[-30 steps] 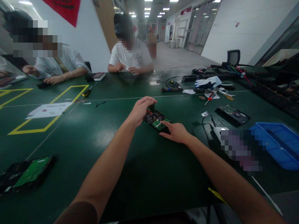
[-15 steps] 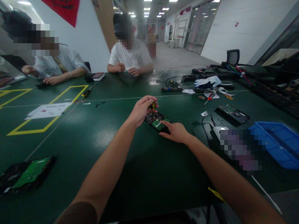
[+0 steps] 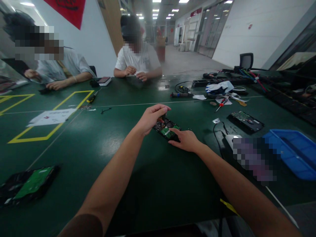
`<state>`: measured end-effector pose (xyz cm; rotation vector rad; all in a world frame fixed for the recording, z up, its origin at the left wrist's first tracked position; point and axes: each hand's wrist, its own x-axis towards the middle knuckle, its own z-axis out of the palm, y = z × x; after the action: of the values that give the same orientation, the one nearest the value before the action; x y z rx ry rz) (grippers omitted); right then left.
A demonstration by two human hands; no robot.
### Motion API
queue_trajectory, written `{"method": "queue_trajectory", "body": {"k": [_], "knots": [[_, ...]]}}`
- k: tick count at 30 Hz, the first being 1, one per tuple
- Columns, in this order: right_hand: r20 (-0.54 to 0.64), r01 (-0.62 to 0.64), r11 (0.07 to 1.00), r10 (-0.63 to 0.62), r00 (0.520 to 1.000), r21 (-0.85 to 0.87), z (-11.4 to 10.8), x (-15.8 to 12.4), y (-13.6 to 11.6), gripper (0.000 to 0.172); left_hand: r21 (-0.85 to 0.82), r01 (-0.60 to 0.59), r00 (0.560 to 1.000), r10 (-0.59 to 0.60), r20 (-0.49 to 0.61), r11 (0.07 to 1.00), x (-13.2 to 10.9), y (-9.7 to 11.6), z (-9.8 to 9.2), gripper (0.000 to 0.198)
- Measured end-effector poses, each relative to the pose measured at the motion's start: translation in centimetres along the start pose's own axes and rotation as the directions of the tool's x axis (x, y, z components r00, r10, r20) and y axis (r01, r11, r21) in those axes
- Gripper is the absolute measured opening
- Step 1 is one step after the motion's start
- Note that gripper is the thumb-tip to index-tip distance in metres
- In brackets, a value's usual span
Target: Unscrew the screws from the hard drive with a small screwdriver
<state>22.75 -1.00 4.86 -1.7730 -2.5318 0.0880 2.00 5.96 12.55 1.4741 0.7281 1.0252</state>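
A hard drive point(image 3: 168, 128) with a green circuit board facing up lies on the green table point(image 3: 158, 177) in front of me. My left hand point(image 3: 150, 118) is closed over its far end, fingers curled round a small screwdriver whose dark handle barely shows. My right hand point(image 3: 186, 140) presses on the drive's near right corner, index finger stretched onto the board, holding it down.
A second hard drive point(image 3: 27, 186) lies near left, a third point(image 3: 245, 120) at right beside a blue tray point(image 3: 293, 151). Cables, tools and paper litter the far right. A yellow-handled screwdriver point(image 3: 92, 96) lies far left. Two people sit across the table.
My left hand has dropped lower over the drive, hiding the yellow-and-black screwdriver handle that showed half a second ago. The right hand has stayed put.
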Motion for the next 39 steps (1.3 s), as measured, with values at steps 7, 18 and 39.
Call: {"method": "queue_trajectory", "body": {"k": [7, 18, 39], "knots": [[-0.003, 0.006, 1.0, -0.006, 1.0, 0.012, 0.04, 0.01, 0.07, 0.074, -0.071, 0.06, 0.998, -0.06, 0.003, 0.996, 0.17, -0.08, 0.18, 0.021], [-0.034, 0.011, 1.0, -0.011, 0.999, 0.022, 0.24, -0.1, 0.21, 0.073, -0.047, 0.087, 0.995, -0.089, -0.043, 0.995, 0.31, -0.24, -0.31, 0.027], [-0.02, 0.009, 1.0, -0.008, 1.0, 0.023, -0.02, -0.14, 0.12, 0.073, -0.085, 0.129, 0.99, -0.133, -0.042, 0.988, 0.28, -0.08, -0.3, 0.02]]}}
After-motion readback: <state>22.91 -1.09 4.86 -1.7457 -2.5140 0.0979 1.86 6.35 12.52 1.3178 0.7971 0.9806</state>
